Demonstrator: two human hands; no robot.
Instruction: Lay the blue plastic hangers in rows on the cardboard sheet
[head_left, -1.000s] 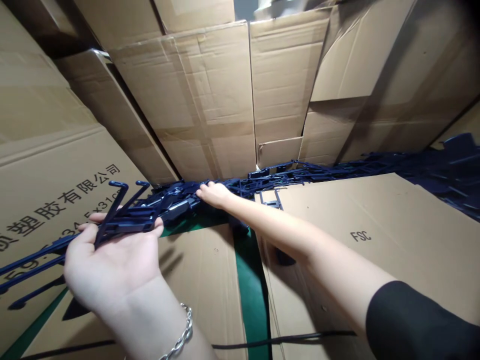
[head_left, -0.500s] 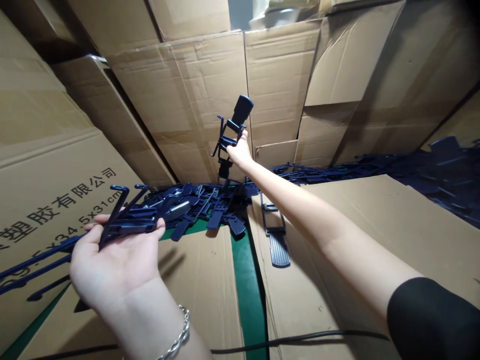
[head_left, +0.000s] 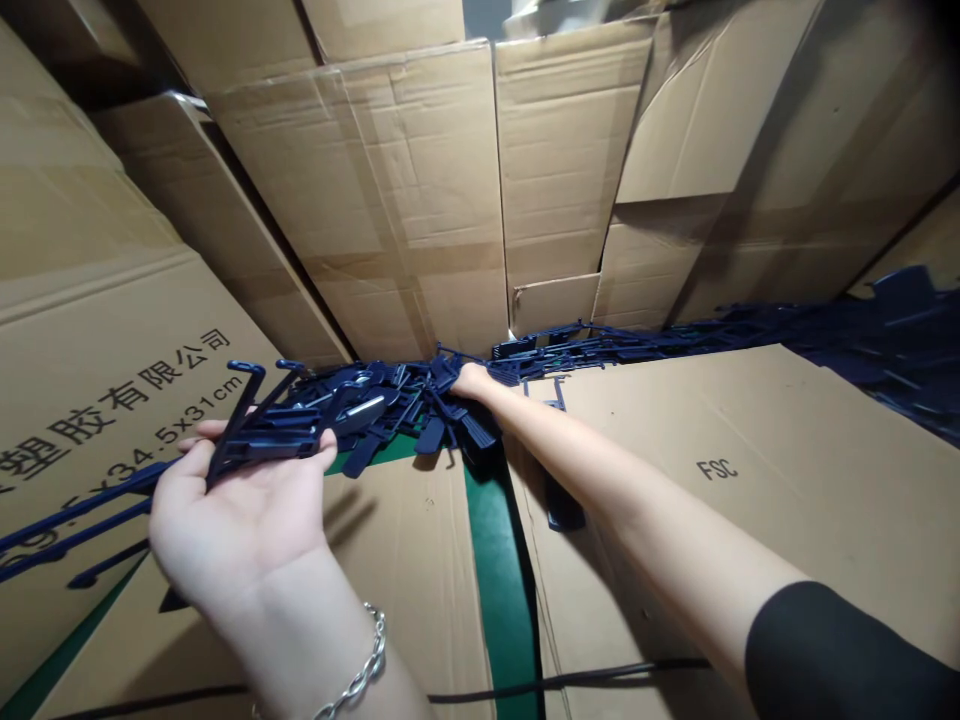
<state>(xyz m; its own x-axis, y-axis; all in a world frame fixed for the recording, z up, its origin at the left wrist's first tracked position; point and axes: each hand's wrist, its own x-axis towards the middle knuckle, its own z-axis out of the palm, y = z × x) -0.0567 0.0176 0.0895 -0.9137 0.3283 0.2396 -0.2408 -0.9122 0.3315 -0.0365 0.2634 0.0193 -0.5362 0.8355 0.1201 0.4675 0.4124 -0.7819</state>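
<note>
Holding, left hand (head_left: 240,515): palm up, fingers flat under a bundle of hangers (head_left: 266,435), thumb pressed on its near edge. The hangers are dark blue plastic, hooks pointing up, with long bars running off past the left frame edge.
Right hand (head_left: 472,382): arm stretched forward, fingertips down in the pile of hanger parts (head_left: 379,405). Whether they grip a piece cannot be told.
Pile of hanger parts: dark blue, heaped in the gap between the cartons, just beyond the bundle.
Wrists: chain bracelet (head_left: 360,670) on the left, black sleeve (head_left: 847,650) on the right arm.
Worktop (head_left: 491,570): green, showing as a strip between two flat cartons.
Cartons: printed carton (head_left: 112,390) at left, FSC carton (head_left: 750,450) under the right arm, back carton wall (head_left: 420,200) upright behind the pile.
Further hangers (head_left: 675,335): a row along the far edge of the FSC carton.
Cable (head_left: 570,680): black, lying across the near cartons.
</note>
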